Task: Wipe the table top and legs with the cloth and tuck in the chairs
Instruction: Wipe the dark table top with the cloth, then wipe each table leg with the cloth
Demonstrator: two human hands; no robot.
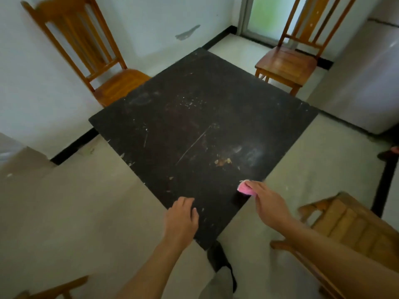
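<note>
Pink folded cloth (pixel 245 188) sits at the near right edge of the square black desk (pixel 194 117), pinched in your right grip (pixel 269 203). Your left grip (pixel 181 216) rests loosely curled on the near corner, holding nothing.

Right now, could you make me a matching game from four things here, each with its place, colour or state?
Things:
1 cloth
2 left hand
3 table top
4 far right chair

Descriptions:
a black, scratched and dirty
b standing apart from the table top, not tucked in
c pink, gripped by the right hand
d empty, at the table top's near edge

Pairs: 1c, 2d, 3a, 4b.
</note>
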